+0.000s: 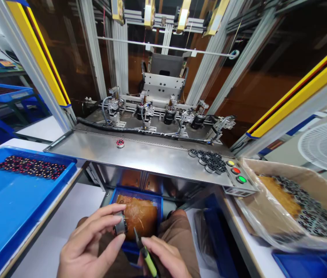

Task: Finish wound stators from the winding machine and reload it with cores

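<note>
Likely stiff, light, slick; take the outer rim

See left a blue tray (10, 208) of small parts (33, 166); right, a plastic-lined carton (322, 189) of dark parts (322, 224); below, a brown-lined blue bin (160, 204). Find the right hand (166, 253) around a green-handled tool (149, 261), the left hand (91, 243) pinching a round metal piece (120, 224) near that bin.

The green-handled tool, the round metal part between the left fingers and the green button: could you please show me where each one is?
Green-handled tool (148, 260), head view: on its green handle.
Round metal part (120, 227), head view: on its grey side wall.
Green button (241, 179), head view: on its face.
</note>
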`<state>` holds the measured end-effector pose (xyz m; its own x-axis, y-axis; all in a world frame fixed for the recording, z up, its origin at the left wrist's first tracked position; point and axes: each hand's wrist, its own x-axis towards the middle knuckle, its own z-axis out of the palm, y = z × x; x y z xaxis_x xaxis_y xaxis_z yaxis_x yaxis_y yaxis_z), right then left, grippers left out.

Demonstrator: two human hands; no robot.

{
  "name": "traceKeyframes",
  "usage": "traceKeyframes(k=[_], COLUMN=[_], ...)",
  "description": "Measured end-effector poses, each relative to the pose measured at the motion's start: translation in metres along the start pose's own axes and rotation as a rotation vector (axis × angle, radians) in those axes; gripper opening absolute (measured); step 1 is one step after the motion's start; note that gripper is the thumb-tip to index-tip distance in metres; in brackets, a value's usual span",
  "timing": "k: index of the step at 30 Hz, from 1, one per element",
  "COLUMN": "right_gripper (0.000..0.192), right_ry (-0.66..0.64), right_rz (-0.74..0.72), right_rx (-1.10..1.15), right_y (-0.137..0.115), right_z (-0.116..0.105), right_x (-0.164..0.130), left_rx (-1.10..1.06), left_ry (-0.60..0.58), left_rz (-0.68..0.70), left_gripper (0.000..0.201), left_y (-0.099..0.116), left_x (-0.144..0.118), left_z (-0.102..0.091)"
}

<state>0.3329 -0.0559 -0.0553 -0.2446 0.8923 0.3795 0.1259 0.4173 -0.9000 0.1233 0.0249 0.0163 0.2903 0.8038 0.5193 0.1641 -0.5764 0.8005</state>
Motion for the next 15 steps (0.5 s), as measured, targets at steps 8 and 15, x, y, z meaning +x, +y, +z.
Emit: traceKeyframes(k=[8, 15], right_gripper=[0.075, 0.057], right_ry=[-0.019, 0.062], right_rz=[-0.113, -0.211], right_rx=[0.022, -0.057], right_y=[-0.002, -0.002], right_z=[0.0, 0.003], right_x=[0.019, 0.018], left_rx=[0.017, 0.008], left_ry=[0.006, -0.011], left_rz=[0.017, 0.006], left_gripper=[0.033, 0.034], left_y=[0.009, 0.009], left_x=[0.0, 0.001], left_z=[-0.001, -0.001])
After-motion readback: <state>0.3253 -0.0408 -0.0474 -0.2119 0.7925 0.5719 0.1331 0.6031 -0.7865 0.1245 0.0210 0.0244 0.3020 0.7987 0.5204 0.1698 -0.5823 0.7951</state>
